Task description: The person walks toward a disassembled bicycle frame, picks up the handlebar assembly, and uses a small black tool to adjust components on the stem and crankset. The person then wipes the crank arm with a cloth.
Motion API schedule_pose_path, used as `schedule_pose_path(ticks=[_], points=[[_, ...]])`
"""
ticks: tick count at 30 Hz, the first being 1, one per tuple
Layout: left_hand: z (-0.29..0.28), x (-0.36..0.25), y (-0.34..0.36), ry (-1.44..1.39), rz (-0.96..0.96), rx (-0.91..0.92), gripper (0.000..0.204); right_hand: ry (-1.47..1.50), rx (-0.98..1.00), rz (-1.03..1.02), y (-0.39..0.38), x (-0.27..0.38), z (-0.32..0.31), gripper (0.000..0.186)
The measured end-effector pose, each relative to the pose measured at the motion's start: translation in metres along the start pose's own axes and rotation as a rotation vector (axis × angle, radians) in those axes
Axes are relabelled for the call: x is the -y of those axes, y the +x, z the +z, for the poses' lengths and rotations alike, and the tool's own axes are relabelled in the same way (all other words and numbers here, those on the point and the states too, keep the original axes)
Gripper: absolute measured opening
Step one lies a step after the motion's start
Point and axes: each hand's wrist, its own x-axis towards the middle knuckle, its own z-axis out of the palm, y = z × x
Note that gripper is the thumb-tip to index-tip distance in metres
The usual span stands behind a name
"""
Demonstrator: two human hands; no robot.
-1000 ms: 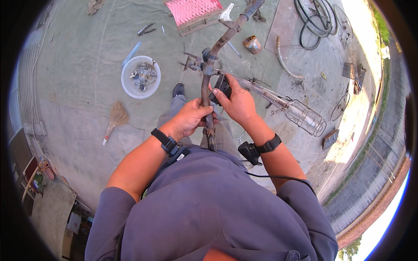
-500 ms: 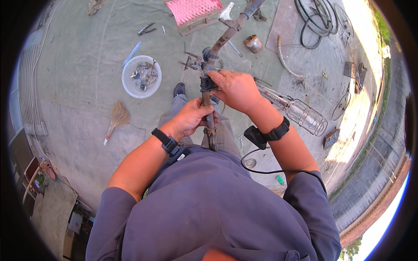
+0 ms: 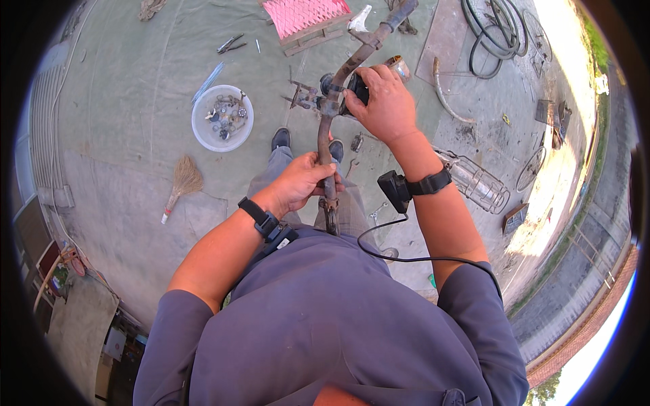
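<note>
A rusty, bent metal tube (image 3: 324, 139), which looks like part of a bicycle frame, runs from my waist up to the top of the view. My left hand (image 3: 301, 181) is closed around its near end, thumb on top. Farther up, a joint with a metal bracket (image 3: 302, 97) sticks out to the left. My right hand (image 3: 387, 101) grips a black part (image 3: 357, 93) just right of that joint; the hand covers much of it, and its exact kind is unclear.
A white basin (image 3: 222, 145) of small metal parts stands at left, with a straw hand broom (image 3: 186, 179) nearer. Pliers (image 3: 231, 44), a pink-topped low stool (image 3: 308, 17), a rusty can (image 3: 398, 68), black tubing (image 3: 497, 47) and a wire rack (image 3: 481, 184) lie around.
My right hand has moved up and away along the tube, and the black part it grips has swung from over the tube to right of the joint. The left hand keeps its hold.
</note>
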Motion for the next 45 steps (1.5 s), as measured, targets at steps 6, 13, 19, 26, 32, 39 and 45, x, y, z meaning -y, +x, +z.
schedule_pose_path(ticks=[6, 13, 19, 26, 32, 39, 45], points=[[0.0, -0.001, -0.001, 0.005, 0.003, 0.0, 0.025, 0.221, 0.188, 0.544, -0.004, -0.038, 0.011, 0.039], [0.002, -0.003, -0.003, 0.011, -0.013, -0.015, 0.027, 0.466, 0.293, 0.708, -0.064, -0.058, 0.01, 0.049], [-0.001, -0.002, -0.004, 0.029, -0.028, 0.002, 0.036, 0.401, 0.379, 0.53, -0.094, -0.052, 0.01, 0.049], [-0.002, 0.0, -0.002, 0.033, -0.02, 0.003, 0.033, 0.536, 0.551, 0.712, -0.108, -0.027, 0.017, 0.054], [-0.001, 0.001, -0.002, 0.043, -0.018, -0.008, 0.028, 0.389, 0.621, 0.659, -0.103, -0.027, 0.017, 0.056], [0.0, 0.0, -0.002, 0.034, -0.016, -0.005, 0.024, 0.393, 0.375, 0.416, -0.059, -0.016, 0.021, 0.056], [-0.003, 0.004, 0.0, -0.004, -0.01, 0.003, 0.023, 0.419, 0.363, 0.446, -0.058, -0.006, 0.034, 0.041]])
